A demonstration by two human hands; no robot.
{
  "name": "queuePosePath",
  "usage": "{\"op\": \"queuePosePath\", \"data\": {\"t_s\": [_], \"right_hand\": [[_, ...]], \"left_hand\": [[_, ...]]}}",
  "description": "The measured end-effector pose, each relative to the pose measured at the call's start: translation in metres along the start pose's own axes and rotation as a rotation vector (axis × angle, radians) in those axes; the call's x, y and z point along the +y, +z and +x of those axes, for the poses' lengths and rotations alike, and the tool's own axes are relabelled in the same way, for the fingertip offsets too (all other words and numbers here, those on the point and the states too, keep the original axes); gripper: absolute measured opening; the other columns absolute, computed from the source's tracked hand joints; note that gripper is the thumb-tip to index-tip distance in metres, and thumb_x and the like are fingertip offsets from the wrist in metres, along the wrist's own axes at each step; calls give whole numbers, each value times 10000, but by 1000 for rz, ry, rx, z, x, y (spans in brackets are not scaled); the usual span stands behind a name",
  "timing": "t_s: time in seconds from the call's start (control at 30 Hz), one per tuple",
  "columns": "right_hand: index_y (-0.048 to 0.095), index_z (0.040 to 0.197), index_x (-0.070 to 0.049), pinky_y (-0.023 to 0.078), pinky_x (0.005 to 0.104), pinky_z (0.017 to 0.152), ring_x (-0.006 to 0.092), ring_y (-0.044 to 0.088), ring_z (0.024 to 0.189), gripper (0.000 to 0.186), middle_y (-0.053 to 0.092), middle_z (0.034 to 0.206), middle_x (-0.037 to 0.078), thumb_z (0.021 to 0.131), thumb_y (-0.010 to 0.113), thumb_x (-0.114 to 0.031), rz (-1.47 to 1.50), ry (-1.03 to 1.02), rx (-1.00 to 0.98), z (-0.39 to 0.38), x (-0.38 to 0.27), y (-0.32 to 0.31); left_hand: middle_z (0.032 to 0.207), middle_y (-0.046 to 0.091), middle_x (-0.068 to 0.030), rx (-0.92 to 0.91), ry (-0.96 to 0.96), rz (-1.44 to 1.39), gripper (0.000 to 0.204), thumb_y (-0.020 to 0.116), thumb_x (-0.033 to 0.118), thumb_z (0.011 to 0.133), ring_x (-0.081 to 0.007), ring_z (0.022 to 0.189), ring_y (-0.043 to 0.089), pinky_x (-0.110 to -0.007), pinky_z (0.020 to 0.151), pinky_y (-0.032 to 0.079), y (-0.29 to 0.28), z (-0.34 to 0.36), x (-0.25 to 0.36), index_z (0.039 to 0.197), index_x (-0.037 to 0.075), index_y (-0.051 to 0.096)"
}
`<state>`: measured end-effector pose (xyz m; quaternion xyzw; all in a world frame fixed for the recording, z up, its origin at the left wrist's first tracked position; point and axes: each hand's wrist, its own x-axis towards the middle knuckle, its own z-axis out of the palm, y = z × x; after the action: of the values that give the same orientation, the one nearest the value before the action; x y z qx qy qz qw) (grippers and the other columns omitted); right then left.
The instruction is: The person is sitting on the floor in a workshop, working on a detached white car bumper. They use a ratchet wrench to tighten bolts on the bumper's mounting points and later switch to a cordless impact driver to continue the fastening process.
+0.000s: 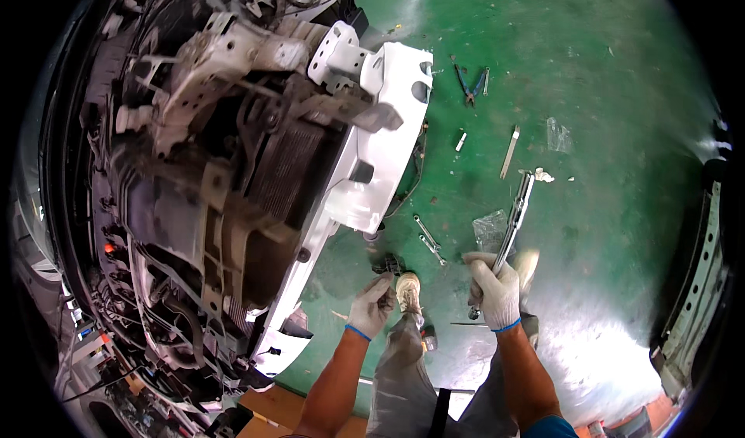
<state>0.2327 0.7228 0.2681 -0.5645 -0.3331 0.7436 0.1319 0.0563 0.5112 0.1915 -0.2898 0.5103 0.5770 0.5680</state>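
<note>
My right hand [494, 294], in a white knitted glove, is closed around long, narrow chrome metal tools [514, 217] that point up and away from me. My left hand [371, 306], also gloved, has its fingers curled; whatever it may hold is hidden. Left of both hands is an opened car front end [279, 166] with a white metal crossbeam [388, 143], exposed brackets and a finned radiator. On the green floor between my hands lie two wrenches [427, 240], with a crumpled plastic bag [489, 228] behind my right hand.
Pliers [469, 89], a flat strip [510, 151], a small white object [460, 141] and scraps lie farther out on the floor [605, 128]. A long perforated metal beam [694, 290] lies at the right. Cardboard [264, 407] is at the lower left; my shoe [407, 290] stands beside the car.
</note>
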Motion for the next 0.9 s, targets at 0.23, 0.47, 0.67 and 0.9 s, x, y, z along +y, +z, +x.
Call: {"op": "queuePosePath", "data": {"t_s": [0.23, 0.47, 0.67, 0.9], "right_hand": [[717, 1164, 27, 404, 234, 464, 56, 511, 523, 271, 570, 675, -10, 984, 656, -167, -56, 193, -160, 97, -60, -48], [716, 1195, 32, 399, 210, 507, 34, 519, 563, 292, 633, 757, -11, 985, 672, -165, -218, 74, -256, 187, -150, -87], [719, 1198, 28, 364, 231, 433, 29, 496, 497, 369, 714, 870, 60, 961, 706, -255, -365, -93, -301, 266, -215, -46], [748, 1044, 4, 383, 236, 449, 38, 502, 503, 385, 689, 793, 49, 935, 740, -365, -471, -329, -324, 343, -246, 67]], "left_hand": [[695, 458, 52, 207, 82, -23, 290, 692, 295, 1011, -66, 581, 432, -241, 527, 333, 113, 43, 10, 1174, 55, 676], [711, 392, 55, 288, 193, -243, 425, 655, 439, 1022, -81, 584, 382, -226, 509, 306, 214, 66, -7, 1252, 86, 597], [714, 380, 72, 316, 309, -504, 709, 704, 529, 964, -79, 576, 371, -222, 488, 308, 245, 88, -7, 1465, 72, 495], [687, 370, 38, 64, 481, -728, 847, 720, 622, 903, -99, 533, 392, -239, 462, 342, 223, 135, 2, 1504, 94, 443]]}}
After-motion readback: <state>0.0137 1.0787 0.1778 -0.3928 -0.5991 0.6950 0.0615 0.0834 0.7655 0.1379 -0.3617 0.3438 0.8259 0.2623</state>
